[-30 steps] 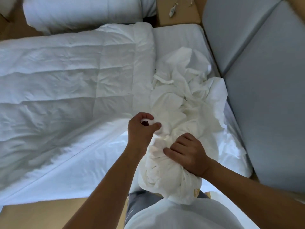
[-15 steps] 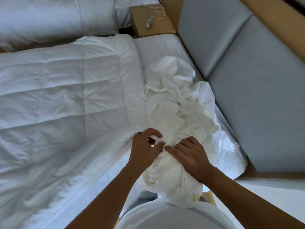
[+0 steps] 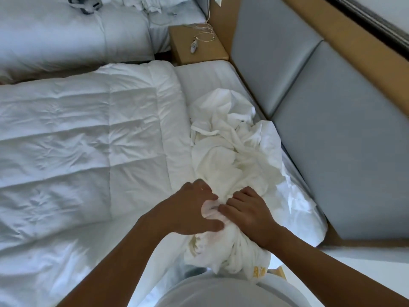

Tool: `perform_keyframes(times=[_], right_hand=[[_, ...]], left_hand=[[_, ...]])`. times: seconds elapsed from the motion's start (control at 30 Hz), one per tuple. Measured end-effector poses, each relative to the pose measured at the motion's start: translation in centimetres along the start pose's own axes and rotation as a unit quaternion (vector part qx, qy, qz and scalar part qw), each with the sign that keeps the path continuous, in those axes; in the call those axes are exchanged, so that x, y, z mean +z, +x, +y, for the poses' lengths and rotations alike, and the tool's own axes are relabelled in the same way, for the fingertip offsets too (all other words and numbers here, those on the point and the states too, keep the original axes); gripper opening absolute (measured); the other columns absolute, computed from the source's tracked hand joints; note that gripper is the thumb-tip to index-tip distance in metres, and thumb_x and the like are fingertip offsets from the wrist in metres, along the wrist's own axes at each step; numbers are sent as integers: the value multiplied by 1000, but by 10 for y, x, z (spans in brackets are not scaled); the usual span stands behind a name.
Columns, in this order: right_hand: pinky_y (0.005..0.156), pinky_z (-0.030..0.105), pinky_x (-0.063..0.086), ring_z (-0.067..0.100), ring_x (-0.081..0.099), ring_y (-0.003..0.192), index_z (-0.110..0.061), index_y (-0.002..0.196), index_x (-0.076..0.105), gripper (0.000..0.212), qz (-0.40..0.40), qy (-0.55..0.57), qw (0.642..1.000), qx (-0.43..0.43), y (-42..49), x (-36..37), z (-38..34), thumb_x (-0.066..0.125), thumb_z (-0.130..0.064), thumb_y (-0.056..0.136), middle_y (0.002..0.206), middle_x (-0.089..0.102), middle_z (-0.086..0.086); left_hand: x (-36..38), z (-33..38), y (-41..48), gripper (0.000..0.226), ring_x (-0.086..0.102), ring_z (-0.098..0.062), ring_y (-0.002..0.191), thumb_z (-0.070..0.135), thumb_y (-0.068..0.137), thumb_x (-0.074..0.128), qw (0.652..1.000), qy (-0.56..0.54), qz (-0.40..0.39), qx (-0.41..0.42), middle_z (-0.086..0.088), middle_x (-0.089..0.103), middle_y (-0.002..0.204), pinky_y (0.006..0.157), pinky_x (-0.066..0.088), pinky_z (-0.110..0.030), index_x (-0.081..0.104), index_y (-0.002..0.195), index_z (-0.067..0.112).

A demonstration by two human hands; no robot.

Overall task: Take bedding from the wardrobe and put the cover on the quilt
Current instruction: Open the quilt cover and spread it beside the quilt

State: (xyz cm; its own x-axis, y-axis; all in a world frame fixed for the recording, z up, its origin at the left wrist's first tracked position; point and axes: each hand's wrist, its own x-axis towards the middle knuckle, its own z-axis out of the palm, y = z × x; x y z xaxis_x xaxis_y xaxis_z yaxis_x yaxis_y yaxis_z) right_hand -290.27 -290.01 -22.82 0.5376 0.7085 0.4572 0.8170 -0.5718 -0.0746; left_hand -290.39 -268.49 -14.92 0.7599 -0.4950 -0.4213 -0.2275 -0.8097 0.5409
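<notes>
Gripping the crumpled cover (image 3: 232,156) with both hands: my left hand (image 3: 190,209) pinches a fold, my right hand (image 3: 250,213) clutches the bundle. Cover lies on the bed (image 3: 205,76), against the spread quilt (image 3: 88,140).

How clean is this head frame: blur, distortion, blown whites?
Head view: wide-angle distortion skews the grey padded headboard; the white quilted duvet smears soft at lower left; the crumpled white cover is sharp; light soft, bluish, no glare.
</notes>
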Motion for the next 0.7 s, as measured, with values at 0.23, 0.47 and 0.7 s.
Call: perform_keyframes(times=[0.23,0.47,0.7], right_hand=[[65,37,44,21,48,62,-13,89,69,4,-15,19,1000,-5,1,11,2,66,-10,90,66,53,0],[67,36,40,19,47,64,-16,87,69,6,-29,9,1000,4,3,19,8,67,-10,86,69,56,-3],[62,37,40,19,43,57,-19,69,54,17,-43,0,999,26,15,26,-1,53,-5,78,59,49,-2]], left_hand=[[26,5,11,90,56,-11,106,85,44,76,988,-107,-33,-105,6,52,117,92,52,-30,63,114,31],[44,9,23,68,58,-6,93,63,58,84,978,-162,46,-123,16,57,99,82,49,-23,63,114,30],[41,10,32,75,62,-3,91,62,55,83,967,-210,14,-147,15,66,98,76,50,-22,58,116,27]])
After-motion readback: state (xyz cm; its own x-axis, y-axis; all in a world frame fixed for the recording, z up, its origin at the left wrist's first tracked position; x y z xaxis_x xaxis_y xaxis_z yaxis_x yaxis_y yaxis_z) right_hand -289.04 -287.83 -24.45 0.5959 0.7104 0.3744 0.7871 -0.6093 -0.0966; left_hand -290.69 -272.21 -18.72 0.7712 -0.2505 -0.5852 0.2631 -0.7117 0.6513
